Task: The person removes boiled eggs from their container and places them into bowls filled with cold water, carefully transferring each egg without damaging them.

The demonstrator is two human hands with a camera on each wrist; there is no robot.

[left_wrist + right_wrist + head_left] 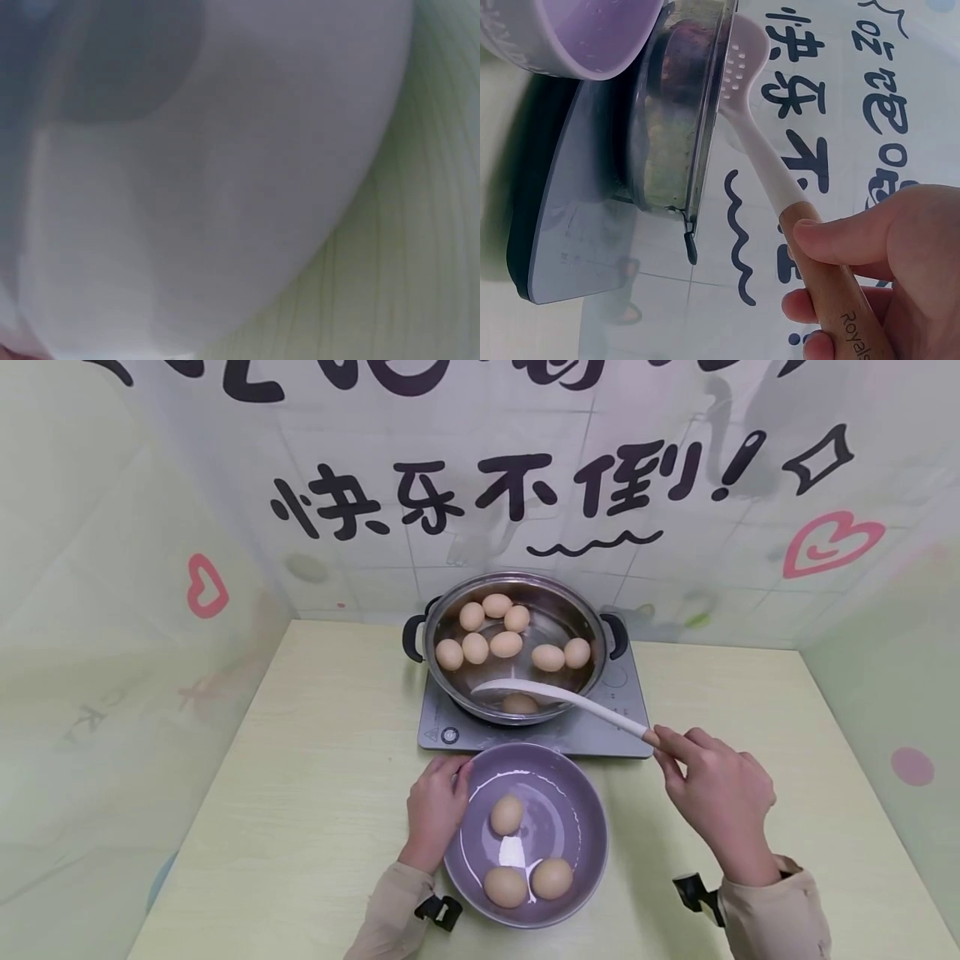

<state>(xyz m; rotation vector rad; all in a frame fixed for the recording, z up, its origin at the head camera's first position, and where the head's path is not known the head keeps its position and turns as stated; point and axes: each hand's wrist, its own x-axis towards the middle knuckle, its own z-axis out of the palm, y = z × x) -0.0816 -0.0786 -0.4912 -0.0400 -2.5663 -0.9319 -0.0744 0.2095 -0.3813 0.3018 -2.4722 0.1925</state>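
Observation:
My right hand (716, 789) grips the wooden handle of a white slotted spoon (600, 710); in the right wrist view, fingers and thumb wrap the handle (832, 292). The spoon's head is over the near part of a steel pot (517, 578), close to one egg (520, 703). Several more eggs (506, 644) lie in the pot. A purple bowl (596, 827) stands in front with three eggs (552, 878) in it. My left hand (437, 810) holds the bowl's left rim. The bowl's pale outside (225, 187) fills most of the left wrist view.
The pot stands on a grey induction cooker (555, 743), with black handles (618, 637) at both sides. A printed sheet (465, 527) covers the wall behind the table (315, 718), and pale sheets hang at the left and right.

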